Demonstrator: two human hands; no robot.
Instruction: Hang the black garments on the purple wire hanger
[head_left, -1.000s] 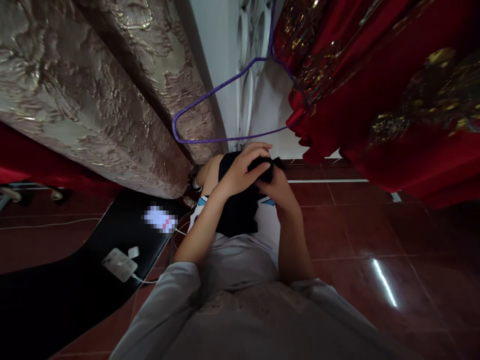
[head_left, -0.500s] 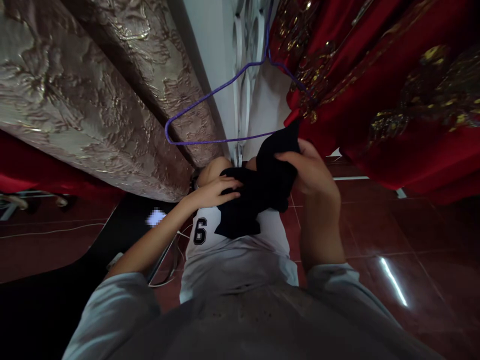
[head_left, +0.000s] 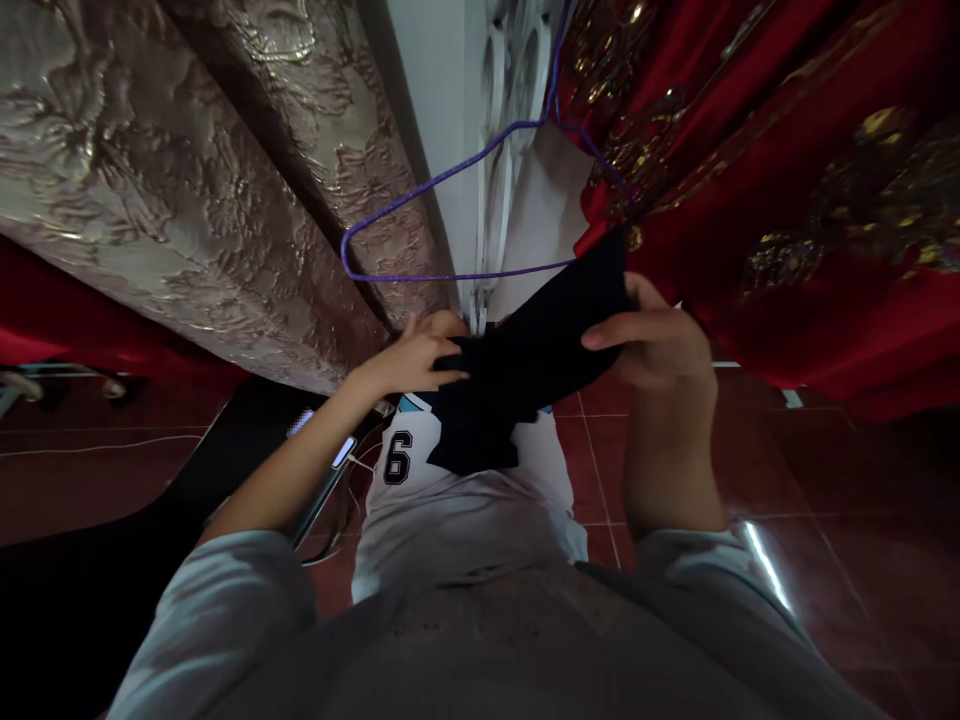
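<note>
A piece of black cloth, a garment whose kind I cannot make out, lies over my lap. My right hand pinches its far right part between thumb and fingers and holds it raised. At the cloth's left edge, my left hand grips the fabric, though some fingertips are lost against the black. Between the two hands the cloth is spread fairly flat. Just beyond it hangs a purple hanger with nothing on its visible left part; its right end meets red fabric.
Embossed pinkish-gold fabric hangs at the left, and red fabric with gold sequins at the right. White scrollwork metal stands between them. A lit phone with a cable lies beside my left forearm, by a black surface. The floor has red tiles.
My right hand has moved right and drawn the black cloth out, so it lies flatter and wider. My left hand has shifted slightly left along its edge.
</note>
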